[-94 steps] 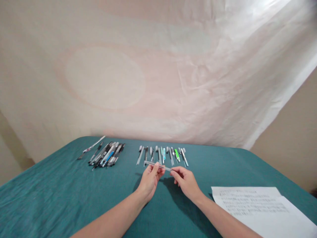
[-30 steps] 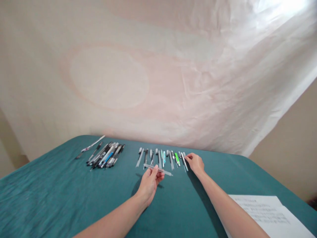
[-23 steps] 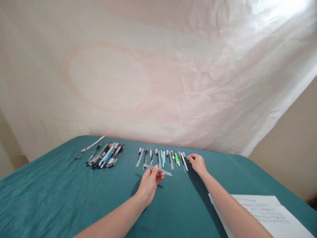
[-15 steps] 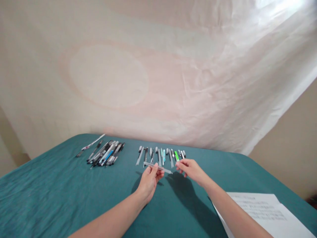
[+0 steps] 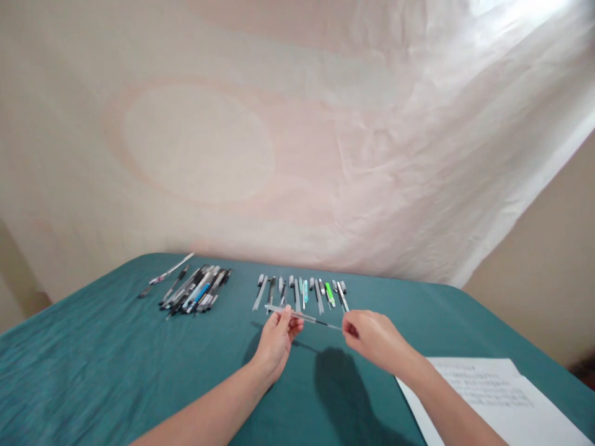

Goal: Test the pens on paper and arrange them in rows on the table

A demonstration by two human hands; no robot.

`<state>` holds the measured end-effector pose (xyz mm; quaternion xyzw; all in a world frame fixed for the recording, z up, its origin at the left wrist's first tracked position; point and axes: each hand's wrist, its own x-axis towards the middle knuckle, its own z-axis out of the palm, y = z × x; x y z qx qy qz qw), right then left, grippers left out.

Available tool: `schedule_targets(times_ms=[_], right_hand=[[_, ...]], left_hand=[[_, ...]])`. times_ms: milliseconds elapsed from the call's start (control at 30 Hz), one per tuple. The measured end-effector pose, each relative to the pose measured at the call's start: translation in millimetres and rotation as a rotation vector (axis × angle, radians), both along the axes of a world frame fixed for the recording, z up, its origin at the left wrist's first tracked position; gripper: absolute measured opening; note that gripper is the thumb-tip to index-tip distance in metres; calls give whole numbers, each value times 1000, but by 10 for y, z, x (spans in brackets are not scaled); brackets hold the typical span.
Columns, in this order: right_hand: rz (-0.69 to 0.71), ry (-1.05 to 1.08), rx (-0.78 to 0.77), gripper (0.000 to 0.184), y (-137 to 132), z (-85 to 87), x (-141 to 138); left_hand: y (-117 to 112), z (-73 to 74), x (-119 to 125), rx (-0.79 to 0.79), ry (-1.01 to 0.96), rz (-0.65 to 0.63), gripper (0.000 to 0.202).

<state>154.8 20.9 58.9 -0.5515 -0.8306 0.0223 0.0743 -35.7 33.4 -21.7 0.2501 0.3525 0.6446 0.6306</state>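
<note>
My left hand [image 5: 274, 347] pinches a clear pen barrel [image 5: 274, 308] between thumb and fingers, held nearly level above the table. A thin pen refill [image 5: 328, 325], dark at its left part, reaches from the barrel's right end to my right hand [image 5: 377, 337]. The right fingers are closed on the refill's outer end. Just beyond both hands lies a row of pen parts, with caps and barrels such as a grey barrel [image 5: 260, 293] and a bright green piece [image 5: 330, 294].
A pile of pens [image 5: 199, 291] lies to the left on the green tablecloth [image 5: 116, 359]. A few separate pens [image 5: 176, 280] and a long white one [image 5: 179, 264] are beside it. Printed paper sheets [image 5: 483, 390] lie at front right, partly under my right forearm. A pale cloth [image 5: 302, 136] hangs behind.
My right hand has moved right and closed on the refill, which now shows between barrel and fingers. The left hand with the barrel stays nearly in place.
</note>
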Motion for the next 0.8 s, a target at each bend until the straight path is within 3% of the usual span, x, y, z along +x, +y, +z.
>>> schedule_targets(times_ms=[133, 267, 367, 533, 800], right_hand=[[-103, -218, -16, 17, -15, 156, 241], [-115, -138, -129, 13, 161, 148, 549], [-190, 17, -161, 13, 388, 7, 741], [-477, 250, -177, 13, 661, -335, 831], [-515, 286, -212, 20, 729, -614, 754]], left_hand=[[9, -20, -6, -15, -11, 54, 16], [2, -6, -11, -30, -25, 94, 17], [0, 15, -8, -37, -21, 82, 17], [-1, 26, -2, -26, -5, 46, 18], [-21, 21, -9, -16, 24, 2, 21]])
